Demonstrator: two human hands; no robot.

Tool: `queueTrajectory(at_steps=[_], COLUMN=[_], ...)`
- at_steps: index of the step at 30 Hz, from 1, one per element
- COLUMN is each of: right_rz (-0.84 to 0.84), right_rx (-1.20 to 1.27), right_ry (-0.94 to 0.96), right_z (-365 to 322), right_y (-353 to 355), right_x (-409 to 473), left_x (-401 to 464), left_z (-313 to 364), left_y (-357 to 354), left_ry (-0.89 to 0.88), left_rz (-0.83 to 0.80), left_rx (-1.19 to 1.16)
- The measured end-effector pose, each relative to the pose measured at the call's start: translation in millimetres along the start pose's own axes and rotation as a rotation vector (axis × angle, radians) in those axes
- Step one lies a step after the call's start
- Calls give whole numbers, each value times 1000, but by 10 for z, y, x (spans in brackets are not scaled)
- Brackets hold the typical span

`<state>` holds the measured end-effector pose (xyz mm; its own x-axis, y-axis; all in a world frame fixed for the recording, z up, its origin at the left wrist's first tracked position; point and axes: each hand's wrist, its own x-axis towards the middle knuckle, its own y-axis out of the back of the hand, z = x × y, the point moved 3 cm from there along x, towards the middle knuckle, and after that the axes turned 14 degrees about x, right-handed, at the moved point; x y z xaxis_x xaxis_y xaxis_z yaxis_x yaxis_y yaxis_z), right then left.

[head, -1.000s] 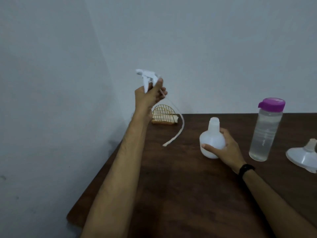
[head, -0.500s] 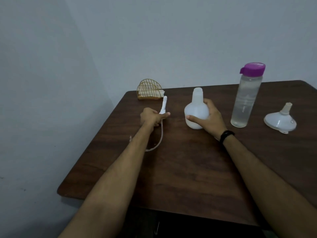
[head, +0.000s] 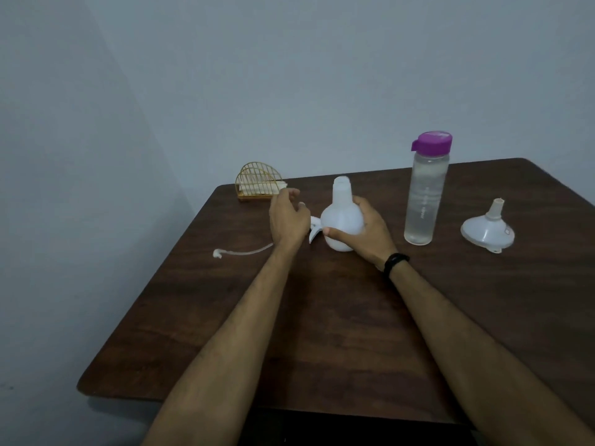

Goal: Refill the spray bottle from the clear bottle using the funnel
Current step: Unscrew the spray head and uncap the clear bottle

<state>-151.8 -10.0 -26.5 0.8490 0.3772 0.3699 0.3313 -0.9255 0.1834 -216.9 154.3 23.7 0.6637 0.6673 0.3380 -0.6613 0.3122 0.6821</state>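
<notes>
The white spray bottle [head: 340, 217] stands upright on the table with its neck uncovered, and my right hand [head: 363, 233] grips its round body. Its spray head [head: 314, 230] lies on the table just left of the bottle, mostly hidden behind my left hand [head: 286, 217]; its dip tube [head: 241, 252] trails left across the wood. My left hand hovers over the spray head with relaxed fingers and holds nothing. The clear bottle [head: 425, 194] with a purple cap stands to the right. Further right, the white funnel [head: 487, 231] rests mouth down.
A small golden wire napkin holder [head: 257, 183] stands at the table's back left corner. The dark wooden table [head: 322, 333] has its left edge near a grey wall, and its front edge is close to me.
My left hand brought the spray head down from the air, laid it on the table beside the bottle and let go. My right hand kept holding the spray bottle.
</notes>
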Motion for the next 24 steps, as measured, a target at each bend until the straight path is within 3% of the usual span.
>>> queueTrajectory(at_steps=[3, 6, 10, 13, 15, 19, 24], right_rz=[49, 250, 579, 749, 735, 451, 233], right_rx=[-29, -14, -84, -172, -234, -47, 38], right_ry=[52, 186, 435, 413, 324, 7, -44], right_z=[-58, -201, -494, -508, -403, -168, -22], right_y=[9, 113, 394, 716, 915, 1082, 1047], right_x=[-106, -276, -486, -476, -408, -323, -318], left_x=[-84, -143, -252, -296, -318, -376, -384], left_z=[290, 622, 1066, 1396, 1606, 1919, 2060], left_y=[53, 109, 205, 206, 160, -34, -245], left_ry=[-24, -87, -289, -489, -578, -633, -603], left_rz=[33, 41, 91, 47, -69, -359, -440], left_rx=[-227, -335, -316, -228, -175, -113, -164])
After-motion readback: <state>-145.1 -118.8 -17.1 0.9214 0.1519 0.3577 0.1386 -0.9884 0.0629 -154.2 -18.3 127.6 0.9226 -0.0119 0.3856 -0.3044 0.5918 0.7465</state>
